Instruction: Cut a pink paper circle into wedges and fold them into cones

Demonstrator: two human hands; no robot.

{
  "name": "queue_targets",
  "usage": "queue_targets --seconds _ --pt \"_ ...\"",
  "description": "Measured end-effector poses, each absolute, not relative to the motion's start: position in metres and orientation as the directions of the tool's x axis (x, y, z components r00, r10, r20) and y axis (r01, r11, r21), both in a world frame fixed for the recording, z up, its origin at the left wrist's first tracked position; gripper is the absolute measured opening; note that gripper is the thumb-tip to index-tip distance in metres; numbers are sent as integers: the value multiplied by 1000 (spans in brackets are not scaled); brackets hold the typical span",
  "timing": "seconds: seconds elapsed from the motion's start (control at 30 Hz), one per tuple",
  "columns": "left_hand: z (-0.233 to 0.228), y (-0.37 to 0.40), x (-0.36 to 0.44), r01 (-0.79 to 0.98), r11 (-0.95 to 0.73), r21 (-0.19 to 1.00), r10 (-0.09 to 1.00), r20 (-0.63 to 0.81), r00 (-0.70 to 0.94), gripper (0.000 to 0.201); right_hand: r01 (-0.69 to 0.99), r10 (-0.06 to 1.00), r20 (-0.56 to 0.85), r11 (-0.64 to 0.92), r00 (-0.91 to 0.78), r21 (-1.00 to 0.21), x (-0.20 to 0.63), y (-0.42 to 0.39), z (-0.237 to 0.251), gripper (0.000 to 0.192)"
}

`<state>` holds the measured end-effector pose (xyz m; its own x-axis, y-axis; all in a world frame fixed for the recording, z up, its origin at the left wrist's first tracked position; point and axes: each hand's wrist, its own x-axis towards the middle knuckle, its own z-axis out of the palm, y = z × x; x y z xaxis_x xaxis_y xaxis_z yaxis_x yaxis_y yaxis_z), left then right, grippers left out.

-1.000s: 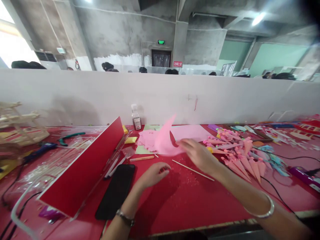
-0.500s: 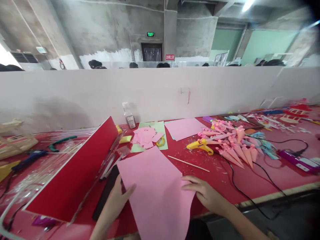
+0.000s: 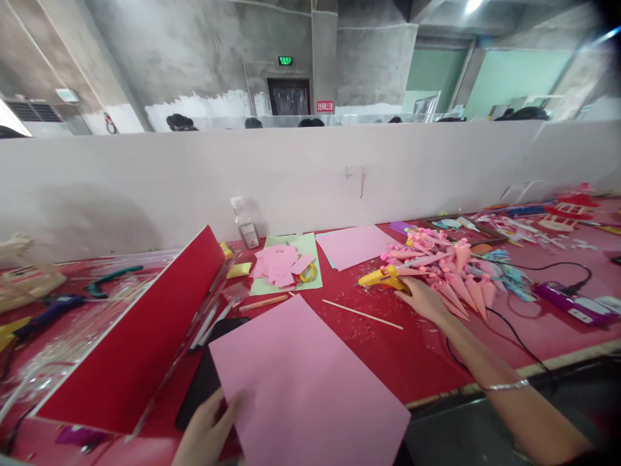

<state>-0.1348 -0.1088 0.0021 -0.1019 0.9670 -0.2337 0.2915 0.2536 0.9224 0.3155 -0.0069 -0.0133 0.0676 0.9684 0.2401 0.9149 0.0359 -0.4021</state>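
Flat matte pink paper (image 3: 305, 382), glossy yellow glue gun (image 3: 383, 277)

My counter (image 3: 388, 349) is red and strewn with scraps. On it lie a big pink sheet (image 3: 305, 388) over a black phone (image 3: 198, 388), a thin stick (image 3: 363, 314), a yellow glue gun (image 3: 381, 277), pink paper cones (image 3: 456, 278), a green sheet (image 3: 291, 262) and a red board (image 3: 140, 343).

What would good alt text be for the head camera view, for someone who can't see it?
Over a red table, the person's left hand rests at the near edge of a large pink paper sheet, while the right hand reaches to a yellow glue gun beside a pile of pink paper cones. A thin wooden stick lies between them, before a white partition.
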Motion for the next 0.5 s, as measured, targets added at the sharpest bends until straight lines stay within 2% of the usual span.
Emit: queue_targets --seconds 0.13,0.2,0.33,0.5 --pt "-6 -123 -124 117 434 893 899 -421 -122 48 946 972 206 -43 114 -320 315 -1 -14 31" --pt "-7 -127 -122 49 470 882 876 -459 -148 49 951 964 222 -78 149 -299 316 1 -17 31" --pt "-7 -129 -121 -35 415 909 883 -412 -224 45 955 949 245 -129 197 -268 317 3 -21 32" --pt "-9 -133 -116 -155 318 935 882 -352 -313 38 965 952 259 -98 162 -243 310 1 -19 31"
